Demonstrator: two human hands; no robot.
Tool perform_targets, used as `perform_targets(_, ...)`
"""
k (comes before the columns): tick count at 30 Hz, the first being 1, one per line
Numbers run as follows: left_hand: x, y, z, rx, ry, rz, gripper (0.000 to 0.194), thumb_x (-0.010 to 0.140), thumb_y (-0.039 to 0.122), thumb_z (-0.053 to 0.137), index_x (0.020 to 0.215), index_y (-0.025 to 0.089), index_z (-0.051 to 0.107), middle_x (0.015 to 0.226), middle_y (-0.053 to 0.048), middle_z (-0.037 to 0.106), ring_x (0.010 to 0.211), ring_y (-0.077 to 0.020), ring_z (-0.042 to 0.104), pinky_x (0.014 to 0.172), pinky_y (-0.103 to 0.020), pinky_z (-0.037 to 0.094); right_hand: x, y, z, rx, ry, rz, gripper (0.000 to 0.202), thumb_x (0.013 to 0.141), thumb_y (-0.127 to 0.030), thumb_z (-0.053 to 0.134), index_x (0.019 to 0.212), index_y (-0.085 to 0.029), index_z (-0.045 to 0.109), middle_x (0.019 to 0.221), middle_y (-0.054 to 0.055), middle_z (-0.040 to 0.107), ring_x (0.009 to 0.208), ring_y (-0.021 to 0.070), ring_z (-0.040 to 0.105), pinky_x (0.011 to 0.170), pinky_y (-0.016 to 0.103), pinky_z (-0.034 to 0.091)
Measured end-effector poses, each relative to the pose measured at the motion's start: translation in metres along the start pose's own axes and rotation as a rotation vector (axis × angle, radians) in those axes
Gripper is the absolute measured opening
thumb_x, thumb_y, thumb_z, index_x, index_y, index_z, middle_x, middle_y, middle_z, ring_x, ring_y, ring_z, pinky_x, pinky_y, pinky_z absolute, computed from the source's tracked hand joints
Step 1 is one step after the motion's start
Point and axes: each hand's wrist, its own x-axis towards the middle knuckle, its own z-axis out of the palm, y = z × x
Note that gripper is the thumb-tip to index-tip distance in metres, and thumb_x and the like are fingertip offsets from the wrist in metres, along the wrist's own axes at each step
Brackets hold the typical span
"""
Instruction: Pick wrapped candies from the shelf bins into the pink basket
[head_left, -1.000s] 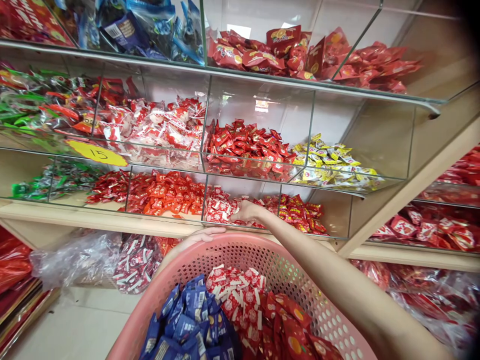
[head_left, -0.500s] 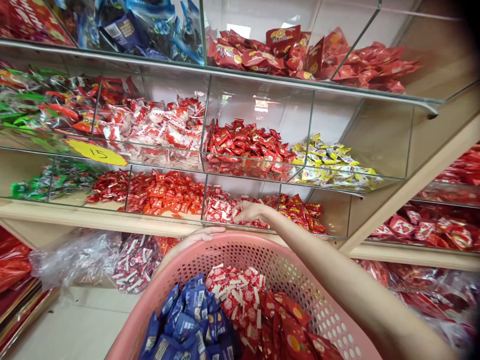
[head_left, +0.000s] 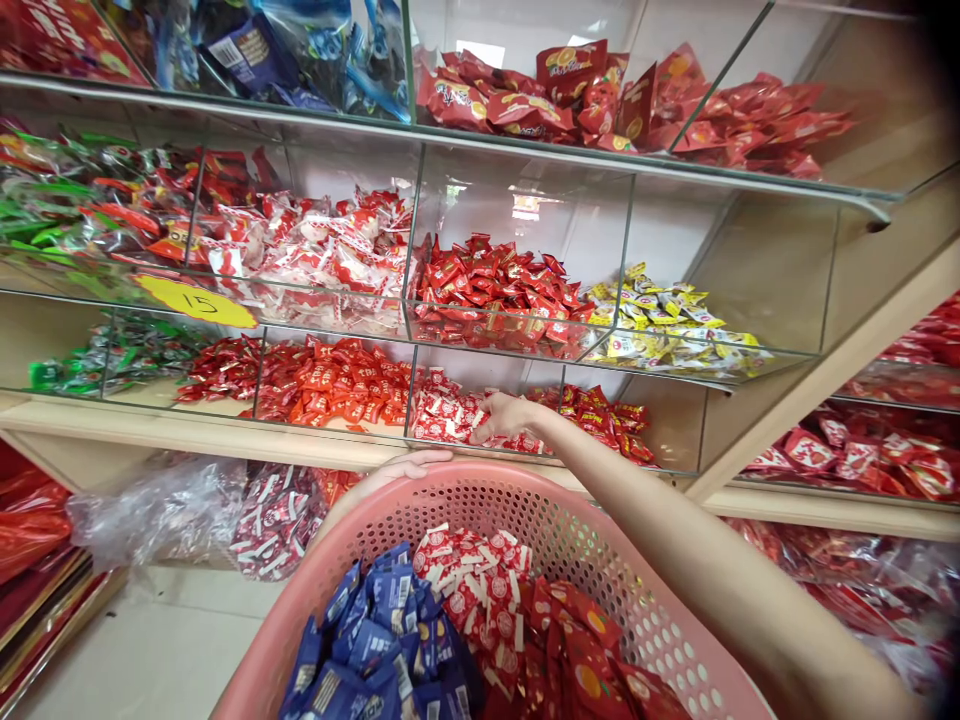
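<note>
My right hand [head_left: 510, 415] reaches over the front of a low clear bin, fingers curled down onto small red-and-white wrapped candies [head_left: 444, 412]. Its fingertips are partly hidden among them. With fingers laid along the far left rim, my left hand [head_left: 409, 468] holds a pink plastic basket [head_left: 600, 515] with round holes. Inside the basket lie blue packets [head_left: 375, 630] on the left, more red-and-white candies in the middle, and red packets with orange pictures [head_left: 581, 640] on the right.
Clear shelf dividers split the sweets into bins: orange-red candies [head_left: 349, 385] to the left, red-and-yellow ones [head_left: 604, 420] to the right. Above is a glassy shelf edge [head_left: 517, 345] with a yellow price tag [head_left: 196, 300]. A slanting wooden panel [head_left: 817, 385] stands right. Plastic bags [head_left: 165, 515] sit below.
My right hand has shifted slightly right within the candy bin, its fingers still bent over the candies. My left hand and the basket stay almost where they were; the view tilts a little.
</note>
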Motion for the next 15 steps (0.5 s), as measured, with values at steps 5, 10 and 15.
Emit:
perform_targets(5,-0.002,0.005,0.007,-0.048,0.024,-0.027,0.040,0.066,0.014,0.051,0.106,0.019,0.057,0.122,-0.002,0.053,0.118,-0.0208,0.042,0.104,-0.036,0.021,-0.028,0.001,-0.025,0.137,-0.014,-0.242,0.030,0.060,-0.034,0.070,0.076,-0.012,0.057,0.067,0.000,0.058,0.063,0.0102,0.052,0.058,0.022,0.043)
perform_targets(10,0.000,0.007,0.012,-0.154,-0.088,-0.033,0.043,0.068,0.014,0.047,0.110,0.018,0.054,0.114,-0.004,0.058,0.107,-0.0234,0.051,0.100,-0.043,0.027,-0.058,0.007,-0.010,0.166,-0.218,-0.340,0.031,0.064,-0.036,0.066,0.085,-0.014,0.058,0.076,0.000,0.061,0.070,0.0106,0.055,0.065,0.023,0.044)
perform_targets(15,0.000,0.005,0.009,-0.018,-0.096,-0.011,0.047,0.070,0.017,0.044,0.117,0.018,0.051,0.125,-0.004,0.051,0.116,-0.0226,0.044,0.102,-0.037,0.024,-0.055,0.029,0.040,-0.114,-0.297,-0.384,0.021,0.066,-0.027,0.066,0.082,-0.015,0.059,0.075,-0.001,0.060,0.068,0.0111,0.054,0.061,0.022,0.042)
